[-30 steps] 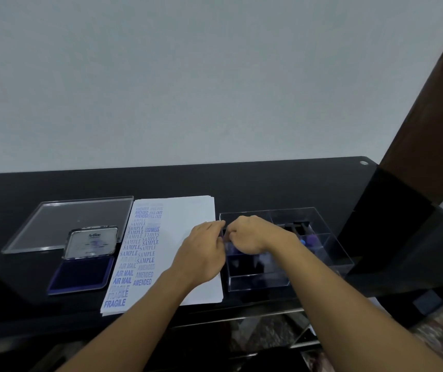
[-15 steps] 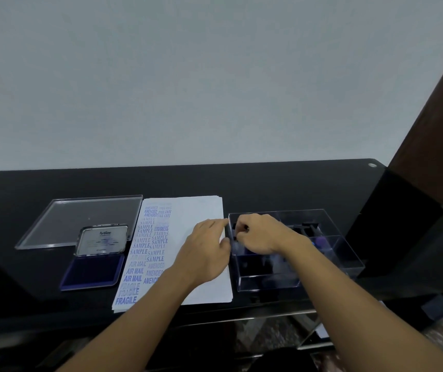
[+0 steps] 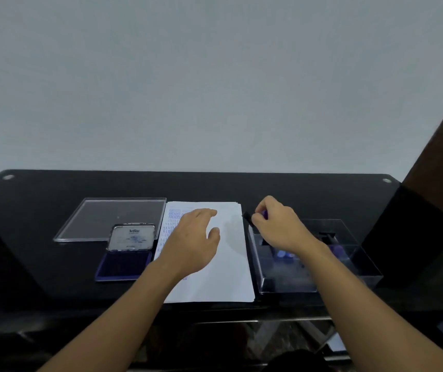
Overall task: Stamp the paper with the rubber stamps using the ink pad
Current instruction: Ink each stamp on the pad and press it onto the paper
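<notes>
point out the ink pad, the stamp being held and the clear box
ink pad [image 3: 124, 264]: head view, on the blue inking surface in front of its raised lid
stamp [image 3: 247, 218]: head view, on the black end that sticks out uncovered
clear box [image 3: 287, 283]: head view, on its near front wall

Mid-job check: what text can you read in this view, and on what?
"Artline": ink pad's open lid; smaller print below it is blurred.
"AMENDED", twice: blue, top left of the paper.
"SAMPLE": partly, below those; lower rows hidden by the left hand.
Stamp in the right hand: no legible text.
</notes>
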Tool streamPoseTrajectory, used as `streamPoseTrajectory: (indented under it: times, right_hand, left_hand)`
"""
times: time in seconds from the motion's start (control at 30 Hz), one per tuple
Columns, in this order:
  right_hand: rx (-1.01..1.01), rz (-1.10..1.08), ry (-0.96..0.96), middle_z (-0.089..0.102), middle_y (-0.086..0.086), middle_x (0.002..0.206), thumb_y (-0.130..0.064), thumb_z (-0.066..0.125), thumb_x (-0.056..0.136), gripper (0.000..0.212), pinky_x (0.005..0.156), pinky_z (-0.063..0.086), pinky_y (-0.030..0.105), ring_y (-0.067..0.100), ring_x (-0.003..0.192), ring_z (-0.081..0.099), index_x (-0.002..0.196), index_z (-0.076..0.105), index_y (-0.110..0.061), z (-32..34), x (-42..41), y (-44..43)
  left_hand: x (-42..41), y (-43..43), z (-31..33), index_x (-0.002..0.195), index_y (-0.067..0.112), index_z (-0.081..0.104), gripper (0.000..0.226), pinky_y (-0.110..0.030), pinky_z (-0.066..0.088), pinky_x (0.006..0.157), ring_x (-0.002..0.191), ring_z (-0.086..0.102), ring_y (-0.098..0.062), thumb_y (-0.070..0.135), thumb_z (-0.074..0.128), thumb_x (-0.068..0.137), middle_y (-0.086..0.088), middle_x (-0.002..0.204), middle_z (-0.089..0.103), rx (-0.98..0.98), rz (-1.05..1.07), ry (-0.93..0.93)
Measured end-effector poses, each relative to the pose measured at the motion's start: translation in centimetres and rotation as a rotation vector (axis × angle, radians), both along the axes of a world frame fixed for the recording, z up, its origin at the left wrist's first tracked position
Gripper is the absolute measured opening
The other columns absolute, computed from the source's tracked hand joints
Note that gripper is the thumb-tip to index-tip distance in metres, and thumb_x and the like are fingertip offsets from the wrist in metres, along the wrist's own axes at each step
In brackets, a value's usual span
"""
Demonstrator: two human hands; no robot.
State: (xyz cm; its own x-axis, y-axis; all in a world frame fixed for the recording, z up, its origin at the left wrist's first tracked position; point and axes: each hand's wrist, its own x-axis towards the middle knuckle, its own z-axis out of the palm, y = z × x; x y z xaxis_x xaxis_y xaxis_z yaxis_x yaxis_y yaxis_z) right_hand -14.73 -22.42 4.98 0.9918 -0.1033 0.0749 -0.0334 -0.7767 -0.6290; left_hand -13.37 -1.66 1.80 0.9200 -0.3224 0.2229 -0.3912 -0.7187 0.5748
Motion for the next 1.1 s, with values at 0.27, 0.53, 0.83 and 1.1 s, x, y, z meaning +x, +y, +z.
streamPoseTrajectory:
  times: [0.27,0.53,0.83,1.1]
  right_hand:
    - [0.638,-0.034,0.077,0.056,0.003,0.069,-0.023,0.052,0.086,0.017,0.054,0.03,0.032,0.017,0.057,0.039,0.085,0.061,-0.009,0.7,0.2,5.5]
    - [1.057,0.087,0.206,0.047,0.008,0.064,-0.018,0.049,0.089,0.015,0.054,0.027,0.032,0.019,0.056,0.033,0.083,0.057,-0.007,0.2,-0.4,10.7]
    - [1.281,0.211,0.278,0.035,0.007,0.062,-0.022,0.048,0.079,0.017,0.058,0.015,0.035,0.019,0.055,0.023,0.066,0.054,-0.012,-0.8,-0.9,16.0]
    - [1.42,0.278,0.294,0.032,0.006,0.062,-0.021,0.046,0.08,0.022,0.061,0.012,0.036,0.019,0.054,0.021,0.063,0.055,-0.012,-1.4,-2.3,18.6]
  left_hand:
    - [-0.4,5.8,0.7,0.145,0.018,0.044,0.043,-0.019,0.023,0.106,0.139,0.034,-0.011,0.025,0.046,0.103,0.008,0.148,0.045,-0.053,0.069,-0.056]
    - [-1.7,10.7,1.0,0.139,0.017,0.053,0.039,-0.033,0.037,0.11,0.133,0.042,-0.013,0.024,0.049,0.1,0.006,0.141,0.053,-0.094,0.116,-0.104]
    - [-3.7,14.4,0.6,0.14,0.016,0.051,0.042,-0.019,0.028,0.105,0.135,0.039,-0.01,0.021,0.049,0.099,0.006,0.144,0.051,-0.121,0.185,-0.073]
    - [-5.8,16.6,-0.2,0.14,0.023,0.051,0.04,-0.027,0.036,0.108,0.13,0.041,-0.006,0.027,0.049,0.1,0.012,0.141,0.052,-0.138,0.238,-0.069]
